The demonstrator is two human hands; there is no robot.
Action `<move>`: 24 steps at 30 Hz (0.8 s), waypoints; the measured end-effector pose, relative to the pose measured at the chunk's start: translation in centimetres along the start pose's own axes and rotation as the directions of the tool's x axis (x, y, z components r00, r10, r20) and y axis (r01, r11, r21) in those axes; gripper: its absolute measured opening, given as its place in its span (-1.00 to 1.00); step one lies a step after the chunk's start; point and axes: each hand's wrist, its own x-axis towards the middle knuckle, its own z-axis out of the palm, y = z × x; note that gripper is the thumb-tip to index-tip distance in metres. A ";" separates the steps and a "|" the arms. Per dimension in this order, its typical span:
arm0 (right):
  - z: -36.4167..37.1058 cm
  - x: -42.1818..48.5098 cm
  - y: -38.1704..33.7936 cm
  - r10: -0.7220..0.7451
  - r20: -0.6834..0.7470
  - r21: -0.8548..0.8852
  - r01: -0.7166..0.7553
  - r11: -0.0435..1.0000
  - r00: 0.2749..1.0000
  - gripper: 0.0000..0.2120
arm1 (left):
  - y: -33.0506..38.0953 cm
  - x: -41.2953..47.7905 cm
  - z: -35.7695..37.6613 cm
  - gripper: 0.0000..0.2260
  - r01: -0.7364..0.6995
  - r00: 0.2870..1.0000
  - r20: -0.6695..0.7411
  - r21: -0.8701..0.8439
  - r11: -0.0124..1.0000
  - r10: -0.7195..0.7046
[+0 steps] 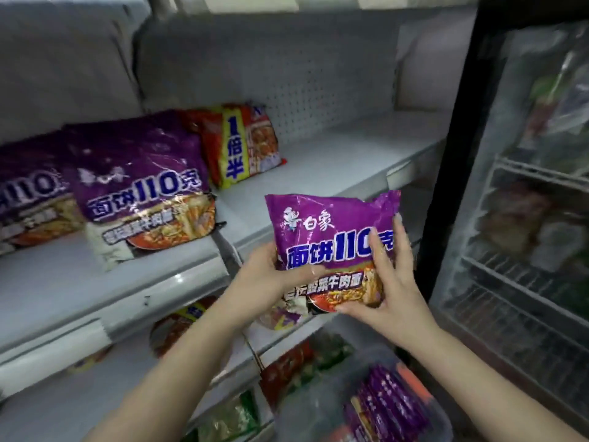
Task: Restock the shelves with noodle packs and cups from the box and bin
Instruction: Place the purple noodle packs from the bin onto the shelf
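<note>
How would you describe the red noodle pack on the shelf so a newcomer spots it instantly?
Start at the grey shelf level with the fridge door on the right. On it, left of centre, the red noodle pack leans behind the purple multipacks. It is the only red one there, with a yellow band of blue characters down its front.

Only one view exists, and it sits on my head, looking forward and slightly down along my forearms. It faces the grey shelf [334, 161] at close range, near enough that the perforated back panel [287, 74] fills the upper middle. My left hand [264, 272] and right hand [392, 282] meet just below the centre of the picture. The wide lens bends the shelf edges outward. At the right edge it takes in the glass-door fridge [510, 218], and at the bottom the bin [366, 416] below me.
</note>
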 end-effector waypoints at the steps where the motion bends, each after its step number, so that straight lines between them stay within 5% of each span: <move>1: 0.1 1.6 -1.8 -0.084 -0.019 -0.023 0.083 0.996 0.996 0.07 | 1.4 -1.1 -1.6 -0.63 -0.027 0.998 -0.052 0.017 0.999 0.028; 5: 2.2 7.0 -9.0 -0.315 -0.076 -0.021 0.315 0.949 0.946 0.04 | 5.4 -5.4 -7.6 -0.44 -0.211 0.922 -0.314 0.083 0.974 0.227; 10: 8.0 11.9 -18.4 -0.401 -0.102 0.071 0.409 0.910 0.910 0.10 | 6.7 -10.4 -14.7 -0.05 -0.414 0.670 -0.479 0.393 0.821 0.567; 13: 12.0 14.2 -23.0 -0.439 -0.043 0.099 0.441 0.892 0.897 0.12 | 6.3 -13.0 -19.3 -0.07 -0.114 0.670 -0.500 0.661 0.741 0.549; 16: 16.0 15.6 -26.0 -0.439 0.096 0.046 0.437 0.898 0.893 0.12 | 5.2 -14.9 -23.3 0.07 0.179 0.741 -0.539 0.733 0.656 0.401; 24: 22.7 18.2 -28.4 -0.409 0.299 -0.062 0.445 0.893 0.862 0.03 | 0.2 -14.3 -30.2 0.21 0.525 0.733 -0.497 0.847 0.078 0.464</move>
